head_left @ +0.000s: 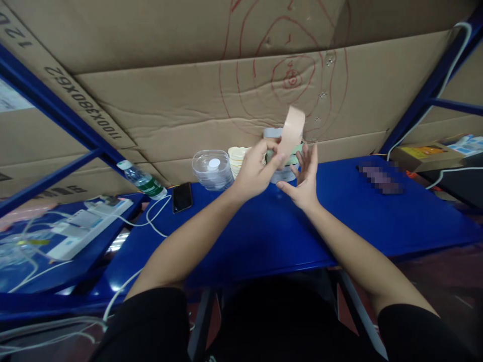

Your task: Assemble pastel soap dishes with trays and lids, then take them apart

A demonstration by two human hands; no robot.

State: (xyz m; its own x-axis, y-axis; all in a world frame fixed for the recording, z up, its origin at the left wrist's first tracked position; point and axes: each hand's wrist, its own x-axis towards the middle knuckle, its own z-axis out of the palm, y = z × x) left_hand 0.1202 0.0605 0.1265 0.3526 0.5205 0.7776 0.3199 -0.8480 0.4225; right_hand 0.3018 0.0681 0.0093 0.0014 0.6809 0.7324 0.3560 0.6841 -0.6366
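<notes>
My left hand (256, 168) pinches the lower end of a pale pink, gently curved strip (293, 128), which stands up above the fingers; its exact kind does not show. Just to the right, my right hand (305, 186) is open with fingers and thumb spread, apart from the strip. Behind the hands is a stack of green and clear containers (284, 175), partly hidden by them. Cream wavy-edged bowls (236, 160) are stacked behind my left wrist. Beside them sits a pile of clear plastic containers (212, 172) with a white round piece inside.
On the blue table (256, 236), a phone (182, 197) and a water bottle (143, 181) lie at the left, near white cables. A blurred-out item (381, 178) lies at the right. Cardboard (169, 105) with red drawn rings rises behind. A power strip (90, 229) is further left.
</notes>
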